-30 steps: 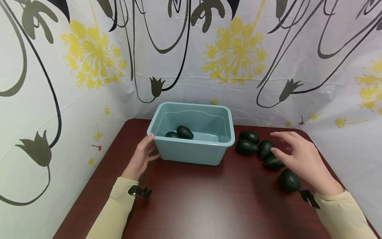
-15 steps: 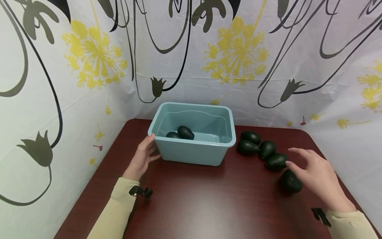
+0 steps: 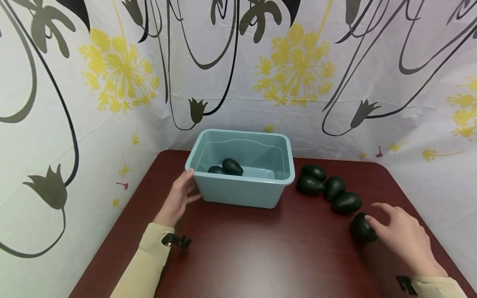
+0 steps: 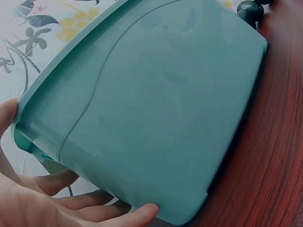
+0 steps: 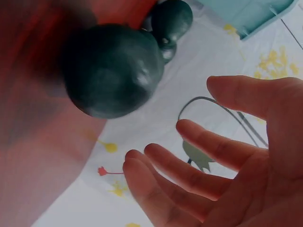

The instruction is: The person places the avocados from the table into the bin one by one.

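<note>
avos [image 3: 363, 227] x7 | bin [image 3: 238, 192] x1 | tbl [image 3: 261, 240] x1 | hands [image 3: 179, 198] x2

Avocados [image 3: 361, 230] are green, tub [image 3: 238, 190] blue, cloth [image 3: 223, 120] flowered.

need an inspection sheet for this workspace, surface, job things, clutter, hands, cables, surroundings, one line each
Surface: dark red-brown table, glossy, with a light reflection
Job things: bin upright, two avocados visible inside; five avocados on the table to its right
Clutter: nothing seen
Hands: left hand touches the bin's left end; right hand open beside the nearest avocado, not touching it
Cables: nothing seen
Surroundings: patterned cloth behind and at both sides
</note>
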### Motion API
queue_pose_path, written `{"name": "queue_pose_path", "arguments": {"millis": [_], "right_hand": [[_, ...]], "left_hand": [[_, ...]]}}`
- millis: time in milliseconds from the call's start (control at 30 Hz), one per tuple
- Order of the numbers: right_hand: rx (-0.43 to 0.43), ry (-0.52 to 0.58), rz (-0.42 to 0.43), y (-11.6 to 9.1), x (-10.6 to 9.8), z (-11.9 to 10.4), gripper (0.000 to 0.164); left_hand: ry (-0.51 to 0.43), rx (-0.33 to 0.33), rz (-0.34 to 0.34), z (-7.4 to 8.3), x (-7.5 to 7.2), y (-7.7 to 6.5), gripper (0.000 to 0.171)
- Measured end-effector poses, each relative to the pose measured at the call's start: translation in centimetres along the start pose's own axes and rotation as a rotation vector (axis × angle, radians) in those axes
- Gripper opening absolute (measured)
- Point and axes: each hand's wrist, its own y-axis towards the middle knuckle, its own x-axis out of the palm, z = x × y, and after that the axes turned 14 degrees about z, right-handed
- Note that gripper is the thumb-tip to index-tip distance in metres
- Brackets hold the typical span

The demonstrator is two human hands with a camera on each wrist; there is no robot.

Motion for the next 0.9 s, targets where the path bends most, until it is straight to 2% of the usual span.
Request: {"name": "queue_pose_path", "arguments": {"millis": [133, 333, 900], "right_hand": [[0.033, -0.018, -0.055, -0.2, 0.5, 0.5, 0.075], [0.035, -0.035, -0.087, -0.5, 1.2, 0.7, 0.082], [-0.040, -0.025, -0.077, -0.8, 3.6, -0.3, 0.083]], "left_hand": [[0.000, 0.000, 0.001, 0.0, 0.0, 0.1, 0.072], [-0.004, -0.003, -0.002, 0.0, -0.1, 0.1, 0.073], [-0.014, -0.006, 0.007, -0.1, -0.1, -0.1, 0.071]]}}
